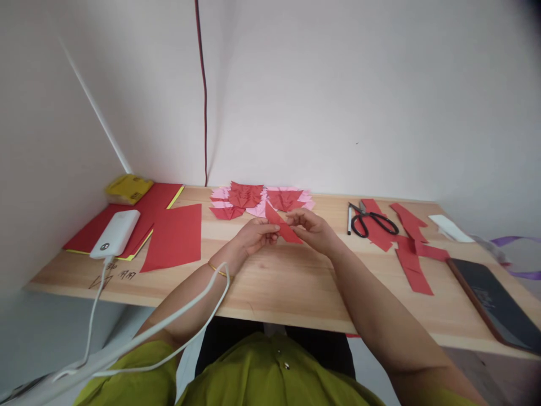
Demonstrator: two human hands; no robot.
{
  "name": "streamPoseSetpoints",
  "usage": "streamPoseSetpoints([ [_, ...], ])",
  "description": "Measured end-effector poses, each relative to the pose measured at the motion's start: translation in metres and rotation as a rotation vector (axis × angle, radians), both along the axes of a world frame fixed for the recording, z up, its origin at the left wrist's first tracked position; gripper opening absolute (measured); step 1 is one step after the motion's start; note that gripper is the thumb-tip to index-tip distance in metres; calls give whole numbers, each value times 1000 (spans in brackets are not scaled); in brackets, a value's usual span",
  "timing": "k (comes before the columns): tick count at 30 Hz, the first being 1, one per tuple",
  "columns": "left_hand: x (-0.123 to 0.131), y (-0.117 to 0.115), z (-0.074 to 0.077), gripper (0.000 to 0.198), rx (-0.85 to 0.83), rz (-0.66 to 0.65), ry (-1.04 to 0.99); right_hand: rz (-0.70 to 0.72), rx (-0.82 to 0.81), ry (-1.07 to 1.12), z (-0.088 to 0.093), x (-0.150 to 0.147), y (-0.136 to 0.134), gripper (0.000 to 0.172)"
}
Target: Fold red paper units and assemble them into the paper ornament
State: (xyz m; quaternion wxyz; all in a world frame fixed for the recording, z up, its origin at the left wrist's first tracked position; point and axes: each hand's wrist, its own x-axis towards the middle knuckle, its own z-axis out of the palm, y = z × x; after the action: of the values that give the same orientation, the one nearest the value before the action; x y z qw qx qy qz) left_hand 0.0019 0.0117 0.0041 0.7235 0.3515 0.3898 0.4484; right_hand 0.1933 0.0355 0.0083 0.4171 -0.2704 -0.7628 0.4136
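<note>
Left hand pinches red paper between thumb and fingers; right hand curls at its right edge, cannot tell if gripping; paper over table middle; likely light, easily creased; best pinched by edges.

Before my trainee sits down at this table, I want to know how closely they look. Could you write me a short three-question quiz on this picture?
1. Which thing lies just to the left of the scissors in the picture?
A. the yellow packet
B. the white pen
C. the power bank

2. True or false: the phone lies farther right than the scissors.

3. What does the person's left hand hold between its thumb and fingers?

Key
1. B, the white pen.
2. True; it lies near the table's right end.
3. A small piece of red paper.
</note>
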Motion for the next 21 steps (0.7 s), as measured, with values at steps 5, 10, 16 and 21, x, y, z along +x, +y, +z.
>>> streamPoseSetpoints([
  [5,1,-1,1,21,-10,22,5,90,198,-125,2,-5,-4,14],
  [10,2,0,-2,20,31,77,51,85,170,-65,-5,-3,3,13],
  [16,7,1,-5,16,123,155,105,-73,66,-4,-10,-5,6,15],
  [21,11,-1,-4,18,179,205,141,-109,-135,69,-11,-9,2,17],
])
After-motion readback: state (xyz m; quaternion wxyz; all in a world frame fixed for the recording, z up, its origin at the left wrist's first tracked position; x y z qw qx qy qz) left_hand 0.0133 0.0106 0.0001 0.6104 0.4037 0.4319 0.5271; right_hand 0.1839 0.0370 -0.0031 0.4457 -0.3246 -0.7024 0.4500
